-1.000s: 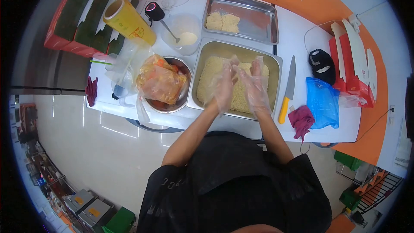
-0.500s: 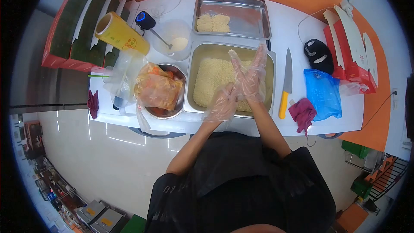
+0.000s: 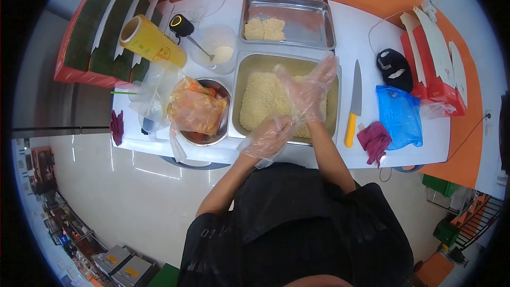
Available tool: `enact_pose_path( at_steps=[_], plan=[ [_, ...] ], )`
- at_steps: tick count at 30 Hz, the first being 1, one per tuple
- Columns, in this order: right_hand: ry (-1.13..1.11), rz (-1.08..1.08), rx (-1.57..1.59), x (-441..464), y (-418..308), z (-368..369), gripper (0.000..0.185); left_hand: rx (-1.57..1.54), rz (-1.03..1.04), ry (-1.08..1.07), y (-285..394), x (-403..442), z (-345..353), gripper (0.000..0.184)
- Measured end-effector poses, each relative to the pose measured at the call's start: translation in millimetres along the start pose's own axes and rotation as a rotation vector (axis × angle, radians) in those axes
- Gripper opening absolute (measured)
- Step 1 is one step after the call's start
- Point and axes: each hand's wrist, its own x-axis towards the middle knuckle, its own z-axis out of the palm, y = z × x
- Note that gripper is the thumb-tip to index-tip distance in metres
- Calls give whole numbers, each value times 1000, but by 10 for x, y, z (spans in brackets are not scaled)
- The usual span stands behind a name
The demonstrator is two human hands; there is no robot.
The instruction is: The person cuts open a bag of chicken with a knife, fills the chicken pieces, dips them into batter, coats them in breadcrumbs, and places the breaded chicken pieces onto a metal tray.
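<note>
Clear plastic gloves cover both hands. My left hand [image 3: 271, 137] is closed in a pinch at the cuff of the plastic glove [image 3: 301, 119] on my right hand. My right hand [image 3: 311, 97] is open, its fingers stretched out and spread above the deep steel pan [image 3: 237, 82]. Pale breadcrumbs [image 3: 259, 98] lie in that pan, partly hidden by my hands. In the shallow steel tray [image 3: 313, 42] behind it rest crumb-coated pieces [image 3: 264, 29]. Left of the pan, a metal bowl [image 3: 226, 119] holds a plastic bag of orange-coloured food [image 3: 197, 111].
A yellow-handled knife [image 3: 355, 106] lies right of the pan, near a maroon cloth [image 3: 374, 142], a blue plastic bag [image 3: 398, 117] and a black cap [image 3: 394, 69]. At the back left stand a tub of pale batter [image 3: 222, 56] with a hand blender [image 3: 181, 25] and a yellow film roll [image 3: 154, 42].
My left hand has shifted slightly left and down toward the glove cuff's edge. The fingers of my right hand have spread and moved a little to the right.
</note>
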Motion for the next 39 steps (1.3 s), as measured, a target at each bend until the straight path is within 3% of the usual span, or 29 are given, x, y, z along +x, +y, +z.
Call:
enact_pose_path(
  at_steps=[2, 6, 9, 12, 14, 17, 19, 23, 26, 28, 31, 37, 39],
  plan=[
    [36, 50, 65, 123, 106, 23, 137, -112, -161, -17, 26, -26, -125, 39],
    [-181, -8, 385, 108, 44, -280, 104, -124, -404, 85, -165, 65, -335, 38],
    [-398, 48, 623, -126, -52, -342, 81, -341, -435, 219, -417, 290, -233, 40],
    [-539, 145, 875, -486, -175, -141, 70, -224, -182, 466, -506, 460, 114, 55],
    [-532, 213, 980, -601, -120, 127, 67, -419, -246, 436, -383, 547, 339, 61],
    [-622, 607, 1054, -293, -76, -23, 64, -865, -464, 293, -124, 569, 469, 71],
    [-634, 639, 1101, -427, -371, -163, 64, -1091, -543, 244, -165, 649, 375, 77],
    [-655, 510, 1050, -696, -388, -157, 63, -1277, -632, 171, -213, 711, 202, 90],
    [-657, 610, 989, -351, -6, -108, 63, -1133, -624, 231, 59, 698, 508, 96],
    [-642, 541, 924, -300, -30, -165, 63, -996, -516, 338, 88, 771, 558, 99],
    [-632, 320, 838, -555, -222, -275, 62, -1558, -648, 185, -179, 872, 355, 96],
    [-595, 76, 317, -376, -54, -295, 62, -1553, -370, 398, 149, 776, -30, 93],
    [-623, -154, 246, -424, 89, -277, 61, -1420, -414, 432, 171, 780, -46, 90]
  ],
)
